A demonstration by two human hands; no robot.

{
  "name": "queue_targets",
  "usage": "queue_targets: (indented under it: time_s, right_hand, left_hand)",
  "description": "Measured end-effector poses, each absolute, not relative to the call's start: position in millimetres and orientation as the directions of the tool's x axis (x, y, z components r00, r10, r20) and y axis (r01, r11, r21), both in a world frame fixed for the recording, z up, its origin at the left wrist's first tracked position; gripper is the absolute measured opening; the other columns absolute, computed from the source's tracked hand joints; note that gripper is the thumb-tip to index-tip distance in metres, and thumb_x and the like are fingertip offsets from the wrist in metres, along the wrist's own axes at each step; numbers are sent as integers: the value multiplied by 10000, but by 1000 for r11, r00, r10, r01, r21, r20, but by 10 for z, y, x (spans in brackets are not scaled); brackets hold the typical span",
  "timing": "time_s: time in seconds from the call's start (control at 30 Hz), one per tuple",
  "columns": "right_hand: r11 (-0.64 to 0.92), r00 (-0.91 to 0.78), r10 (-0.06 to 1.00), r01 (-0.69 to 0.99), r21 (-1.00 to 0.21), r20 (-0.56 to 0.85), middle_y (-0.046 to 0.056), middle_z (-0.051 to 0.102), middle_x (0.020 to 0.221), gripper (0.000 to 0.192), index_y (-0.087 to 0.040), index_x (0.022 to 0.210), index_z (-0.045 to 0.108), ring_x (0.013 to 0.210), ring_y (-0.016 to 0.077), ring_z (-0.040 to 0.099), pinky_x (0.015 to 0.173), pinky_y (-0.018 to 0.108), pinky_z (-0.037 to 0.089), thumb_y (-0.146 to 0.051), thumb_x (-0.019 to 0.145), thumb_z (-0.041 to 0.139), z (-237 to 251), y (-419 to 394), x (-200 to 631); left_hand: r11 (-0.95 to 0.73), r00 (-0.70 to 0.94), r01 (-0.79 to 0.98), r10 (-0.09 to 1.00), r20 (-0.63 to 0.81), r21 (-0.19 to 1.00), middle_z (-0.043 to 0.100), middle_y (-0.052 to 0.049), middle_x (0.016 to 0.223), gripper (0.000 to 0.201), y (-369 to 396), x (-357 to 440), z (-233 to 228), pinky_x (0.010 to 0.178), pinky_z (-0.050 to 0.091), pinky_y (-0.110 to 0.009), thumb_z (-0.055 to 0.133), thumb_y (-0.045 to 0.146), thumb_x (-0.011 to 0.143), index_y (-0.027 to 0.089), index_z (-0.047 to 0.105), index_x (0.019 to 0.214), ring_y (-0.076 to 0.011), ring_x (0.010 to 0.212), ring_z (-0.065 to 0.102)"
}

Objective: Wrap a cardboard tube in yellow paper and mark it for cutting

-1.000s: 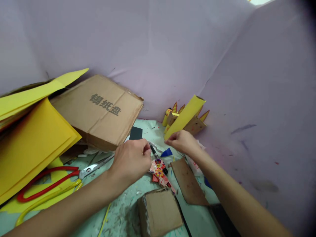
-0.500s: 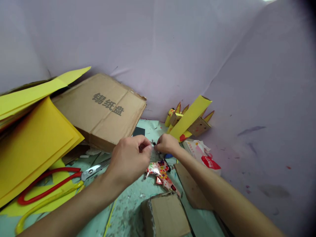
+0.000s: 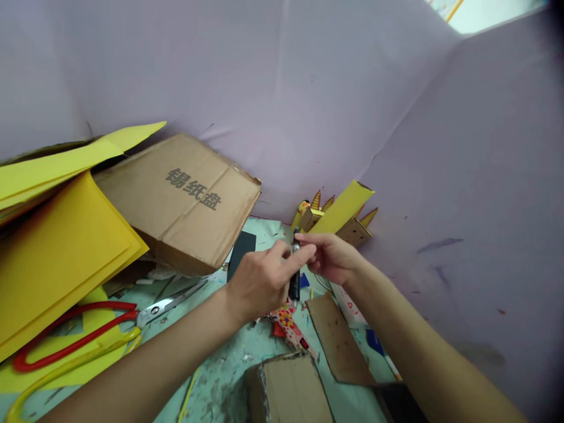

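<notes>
My right hand [image 3: 331, 257] holds a black marker pen [image 3: 294, 285] upright, pinching it near its top. The fingertips of my left hand [image 3: 259, 281] touch the pen's upper end from the left. Both hands hover above the pale green table [image 3: 229, 364]. Under them lies a scrap of red patterned paper [image 3: 288, 326]. Just behind my right hand stands a cardboard-and-yellow-paper craft with orange spikes [image 3: 341, 214].
A flattened brown carton with printed characters [image 3: 185, 197] leans at the back left, over a black card [image 3: 241, 249]. Yellow paper sheets [image 3: 57, 235] pile at left, with red-and-yellow scissors [image 3: 88, 335] below. A cardboard box [image 3: 288, 388] and brown cardboard strip [image 3: 337, 338] lie in front. Lilac walls enclose the corner.
The pen lay on the table a second ago. Both hands met over it, and it is now lifted upright in my right hand, with my left fingers at its top.
</notes>
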State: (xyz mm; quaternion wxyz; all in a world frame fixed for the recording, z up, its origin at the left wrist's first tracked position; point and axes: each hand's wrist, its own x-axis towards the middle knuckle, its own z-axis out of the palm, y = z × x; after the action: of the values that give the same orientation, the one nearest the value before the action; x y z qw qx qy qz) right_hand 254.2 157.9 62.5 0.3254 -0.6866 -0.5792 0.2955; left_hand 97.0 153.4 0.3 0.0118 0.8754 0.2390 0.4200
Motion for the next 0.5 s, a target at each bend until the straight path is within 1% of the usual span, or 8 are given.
queue_targets:
  time_s: [0.1, 0.17, 0.2, 0.27, 0.3, 0.33, 0.4, 0.5]
  right_hand:
    - [-97, 210, 977, 619, -780, 44, 19, 557, 479, 341, -193, 502, 551, 404, 125, 472, 384, 258, 399, -478, 684, 590, 553, 1432, 2599]
    - [-69, 302, 936, 660, -748, 180, 38, 615, 551, 366, -202, 557, 614, 479, 167, 530, 453, 300, 443, -551, 669, 604, 655, 1384, 2736]
    - [-53, 360, 891, 687, -725, 276, 42, 646, 627, 348, -212, 621, 648, 560, 193, 564, 525, 324, 469, -558, 655, 623, 753, 1384, 2830]
    - [-17, 449, 734, 763, -647, 510, 51, 663, 897, 359, -241, 879, 664, 837, 250, 593, 740, 389, 477, -531, 675, 613, 1007, 1443, 3050]
    - [-13, 455, 631, 816, -577, 628, 61, 636, 1029, 424, -246, 982, 653, 953, 275, 565, 831, 428, 444, -509, 651, 647, 1140, 1500, 3164]
    - [-27, 353, 557, 913, -408, 752, 82, 625, 1072, 491, -232, 1031, 658, 992, 296, 562, 848, 456, 438, -506, 624, 669, 1262, 1571, 3275]
    - [-51, 184, 622, 979, -195, 761, 131, 609, 1127, 601, -196, 1129, 635, 1050, 315, 553, 852, 470, 445, -499, 613, 682, 1437, 1735, 3464]
    - [-46, 79, 758, 997, -69, 648, 171, 564, 1224, 736, -173, 1257, 561, 1070, 315, 556, 861, 452, 458, -511, 613, 674, 1498, 1959, 3644]
  left_hand:
    - [-900, 509, 337, 420, 751, 275, 626, -96, 835, 319, 1579, 1088, -18, 596, 490, -316, 379, 294, 924, 162, 604, 1109, -215, 705, 634]
    - [-882, 462, 311, 467, 754, 355, 644, -100, 847, 326, 1603, 1147, -23, 630, 492, -317, 377, 334, 926, 150, 625, 1032, -216, 738, 640]
    - [-863, 430, 297, 502, 750, 407, 654, -102, 874, 307, 1616, 1172, -26, 660, 493, -320, 398, 332, 916, 148, 623, 1016, -217, 768, 642]
    - [-802, 352, 269, 598, 720, 534, 666, -93, 917, 234, 1647, 1219, -37, 727, 485, -322, 461, 295, 883, 158, 616, 991, -213, 830, 639]
    - [-753, 306, 257, 658, 688, 605, 670, -81, 906, 198, 1671, 1245, -45, 744, 479, -321, 490, 271, 863, 164, 613, 974, -208, 834, 637]
    - [-691, 259, 245, 722, 641, 680, 671, -66, 874, 165, 1702, 1275, -54, 747, 475, -320, 513, 248, 844, 169, 611, 952, -202, 822, 635]
    - [-529, 167, 214, 848, 503, 821, 658, -36, 789, 104, 1795, 1347, -74, 729, 473, -317, 546, 214, 820, 174, 606, 894, -187, 774, 628]
    - [-233, 112, 112, 969, 221, 966, 630, -15, 780, 113, 2008, 1481, -109, 672, 499, -304, 562, 255, 848, 151, 596, 879, -147, 710, 609]
